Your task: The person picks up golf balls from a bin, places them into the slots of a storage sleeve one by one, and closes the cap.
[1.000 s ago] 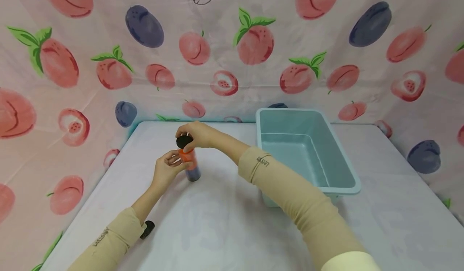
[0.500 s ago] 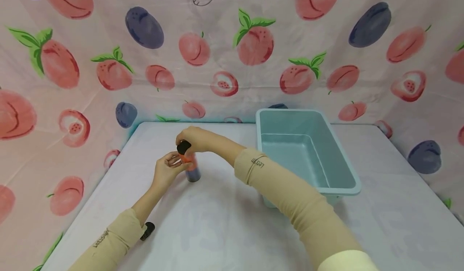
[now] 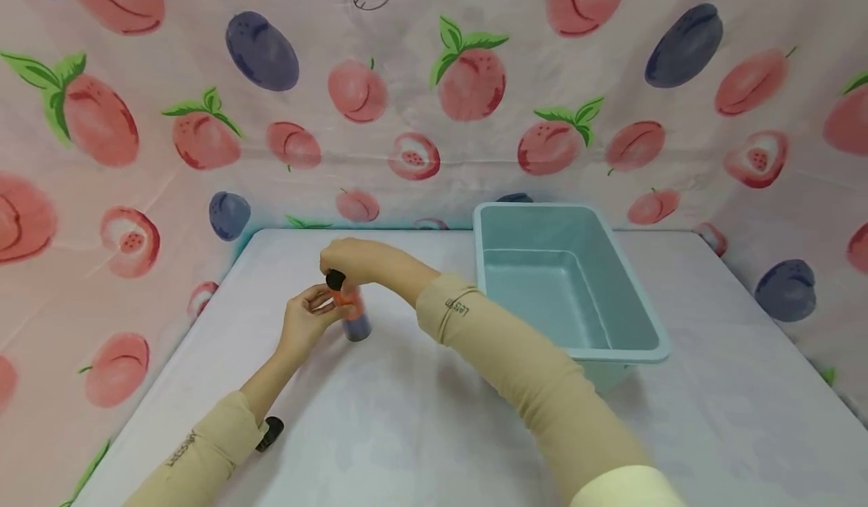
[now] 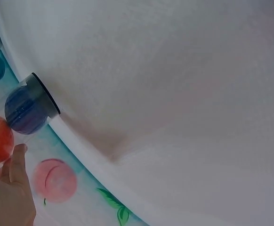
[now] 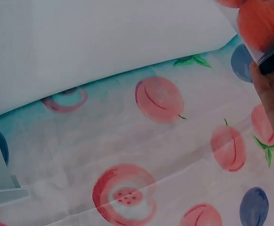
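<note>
A clear cylindrical tube point(image 3: 356, 326) stands upright on the table's left side, a dark blue ball point(image 4: 25, 109) low in it and orange balls point(image 5: 263, 24) above. My left hand point(image 3: 302, 325) holds the tube at mid-height, thumb in front and fingers behind. With my right hand point(image 3: 354, 260) I grip the black lid point(image 3: 335, 279) at the tube's top; in the right wrist view, fingertips lie along the lid's edge. Part of the lid and the tube's mouth are hidden by this hand.
Beside my left sleeve lies a small black cylindrical object point(image 3: 271, 433), partly covered. To the right stands a light blue plastic bin point(image 3: 613, 355), its near side behind my right forearm. Fruit-printed cloth point(image 3: 414, 157) hangs around the white table point(image 3: 407, 416).
My right hand has come down slightly with the black lid, which has tilted and sits closer to the tube. The left hand keeps its hold. The head view has shifted a little.
</note>
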{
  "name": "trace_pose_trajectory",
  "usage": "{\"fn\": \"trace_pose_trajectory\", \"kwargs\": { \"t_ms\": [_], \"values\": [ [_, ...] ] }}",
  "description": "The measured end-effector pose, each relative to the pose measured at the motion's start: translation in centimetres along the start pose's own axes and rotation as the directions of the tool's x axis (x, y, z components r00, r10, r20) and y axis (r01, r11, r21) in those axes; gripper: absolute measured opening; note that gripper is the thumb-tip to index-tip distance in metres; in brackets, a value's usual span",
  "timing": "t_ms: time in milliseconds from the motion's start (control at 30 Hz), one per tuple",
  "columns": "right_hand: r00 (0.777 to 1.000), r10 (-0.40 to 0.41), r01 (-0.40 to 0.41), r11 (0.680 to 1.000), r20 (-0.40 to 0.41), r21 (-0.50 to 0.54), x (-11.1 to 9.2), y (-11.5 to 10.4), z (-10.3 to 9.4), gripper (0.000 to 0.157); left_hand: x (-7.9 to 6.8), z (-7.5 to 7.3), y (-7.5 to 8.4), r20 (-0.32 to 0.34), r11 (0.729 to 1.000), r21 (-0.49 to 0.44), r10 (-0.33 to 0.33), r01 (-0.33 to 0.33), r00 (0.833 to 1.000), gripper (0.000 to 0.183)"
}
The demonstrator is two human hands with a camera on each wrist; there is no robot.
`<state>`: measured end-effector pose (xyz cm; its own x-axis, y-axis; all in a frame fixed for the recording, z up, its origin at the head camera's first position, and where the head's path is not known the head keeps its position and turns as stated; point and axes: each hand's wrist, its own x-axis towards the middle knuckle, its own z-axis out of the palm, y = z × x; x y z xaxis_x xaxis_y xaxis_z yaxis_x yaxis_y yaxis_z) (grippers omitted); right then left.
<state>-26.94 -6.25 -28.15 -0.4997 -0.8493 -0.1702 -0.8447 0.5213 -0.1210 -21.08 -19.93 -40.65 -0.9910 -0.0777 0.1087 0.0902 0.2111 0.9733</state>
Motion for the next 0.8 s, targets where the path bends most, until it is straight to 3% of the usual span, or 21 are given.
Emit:
{"fn": "trace_pose_trajectory", "kwargs": {
  "t_ms": [267,400,533,633,800],
  "values": [
    [1.000,0.018,-0.018,1.000,0.023,-0.008,0.2,-0.1,0.0,0.022,0.0,-0.1,-0.1,0.008,0.999,0.039,0.001,-0.001,1.000,0.046],
    [1.000,0.019,-0.019,1.000,0.013,0.005,0.0,0.1,0.3,0.031,-0.1,0.0,-0.1,-0.003,0.997,0.072,-0.001,0.001,1.000,0.046],
    [1.000,0.017,-0.017,1.000,-0.005,0.022,-0.8,0.5,0.6,0.050,-0.2,0.0,0.1,-0.002,0.991,0.131,0.020,-0.019,1.000,0.047],
    [1.000,0.010,-0.010,1.000,0.000,0.027,-1.8,1.1,0.4,0.060,-0.3,-0.1,0.4,0.020,0.977,0.211,0.032,-0.036,0.999,0.053],
    [0.999,-0.016,0.015,1.000,0.032,0.023,-3.4,2.0,-0.6,0.055,-0.5,-0.4,1.3,0.022,0.949,0.298,0.099,-0.101,0.995,0.071]
  ]
}}
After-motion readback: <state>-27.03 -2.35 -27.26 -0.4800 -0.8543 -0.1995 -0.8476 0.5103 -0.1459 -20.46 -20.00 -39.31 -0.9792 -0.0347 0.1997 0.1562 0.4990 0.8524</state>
